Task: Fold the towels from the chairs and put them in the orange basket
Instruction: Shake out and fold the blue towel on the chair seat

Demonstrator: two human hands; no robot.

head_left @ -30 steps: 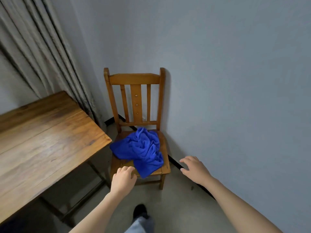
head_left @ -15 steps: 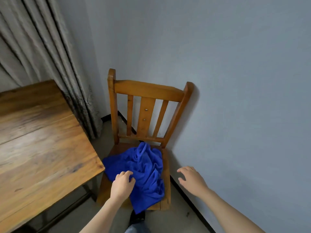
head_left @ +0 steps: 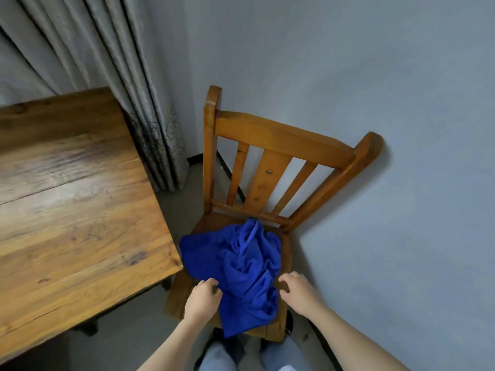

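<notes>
towel [head_left: 241, 263]: crumpled on the chair [head_left: 281, 140] seat, lower centre of frame.
left hand [head_left: 203, 298]: we curl our fingers onto the towel's left edge, gripping it.
right hand [head_left: 298, 291]: we keep it loosely spread beside the right edge, empty.

No legible text, label, brand, number or sign on anything in view.

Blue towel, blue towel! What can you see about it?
The blue towel is bright, soft-looking cloth, crumpled in wrinkly folds. It lies on the seat of the wooden chair, with one corner hanging over the front edge. The left hand rests curled fingers on its left side; the open right hand is beside its right edge.
</notes>
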